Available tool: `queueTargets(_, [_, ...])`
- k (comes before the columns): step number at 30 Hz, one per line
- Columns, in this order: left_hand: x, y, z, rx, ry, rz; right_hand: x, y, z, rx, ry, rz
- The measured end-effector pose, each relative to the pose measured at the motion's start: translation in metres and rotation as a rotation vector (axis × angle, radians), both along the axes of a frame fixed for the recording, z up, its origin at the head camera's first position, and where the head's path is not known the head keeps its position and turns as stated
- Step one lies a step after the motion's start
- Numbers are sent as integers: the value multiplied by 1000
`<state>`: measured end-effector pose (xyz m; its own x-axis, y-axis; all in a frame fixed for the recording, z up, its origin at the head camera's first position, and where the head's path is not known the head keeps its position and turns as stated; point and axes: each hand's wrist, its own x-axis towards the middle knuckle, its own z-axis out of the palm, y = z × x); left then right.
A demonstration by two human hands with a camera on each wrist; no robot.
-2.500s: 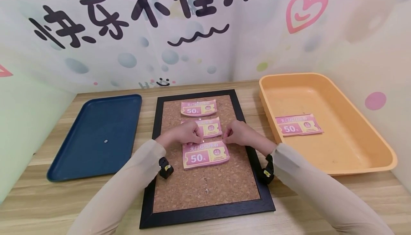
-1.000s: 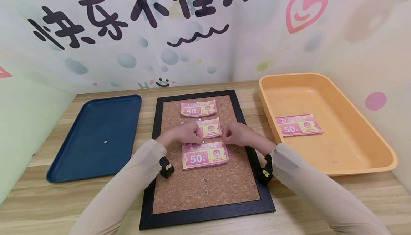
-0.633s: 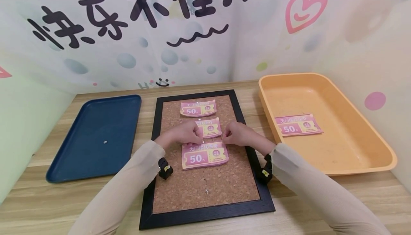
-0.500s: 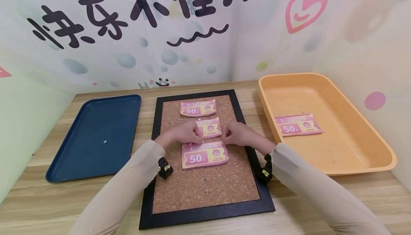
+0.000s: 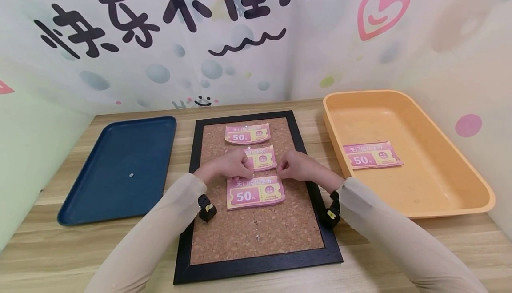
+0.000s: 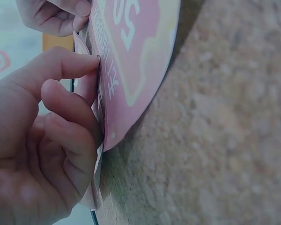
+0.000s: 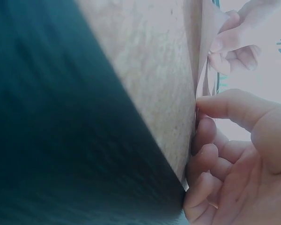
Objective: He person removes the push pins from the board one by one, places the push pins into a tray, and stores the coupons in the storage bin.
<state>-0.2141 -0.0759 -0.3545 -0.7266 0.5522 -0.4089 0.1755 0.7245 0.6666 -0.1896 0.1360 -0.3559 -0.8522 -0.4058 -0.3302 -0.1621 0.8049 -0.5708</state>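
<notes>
On the framed cork board (image 5: 256,239) lie three pink-and-yellow paper coupons in a column. My left hand (image 5: 230,164) is at the top edge of the nearest coupon (image 5: 256,193), its fingertips pinching a small pale thumbtack (image 5: 253,176) there. With thumb and finger my right hand (image 5: 298,166) pinches the same coupon's top right corner. In the left wrist view the left thumb and fingers (image 6: 61,108) meet at the edge of the coupon (image 6: 136,61). The right wrist view shows the right hand (image 7: 239,145) beside the board, fingers curled. The middle coupon (image 5: 262,158) is partly hidden by the left hand.
The far coupon (image 5: 248,134) lies near the board's top, with a small tack dot on it. A blue tray (image 5: 116,186) at left holds one small tack (image 5: 131,175). An orange bin (image 5: 416,195) at right holds another coupon (image 5: 374,155).
</notes>
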Motion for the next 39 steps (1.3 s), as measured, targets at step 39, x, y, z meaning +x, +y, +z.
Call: queueTargets(39, [0,-7,-2,118,-54,-74,1,3,-1,-42,18,44])
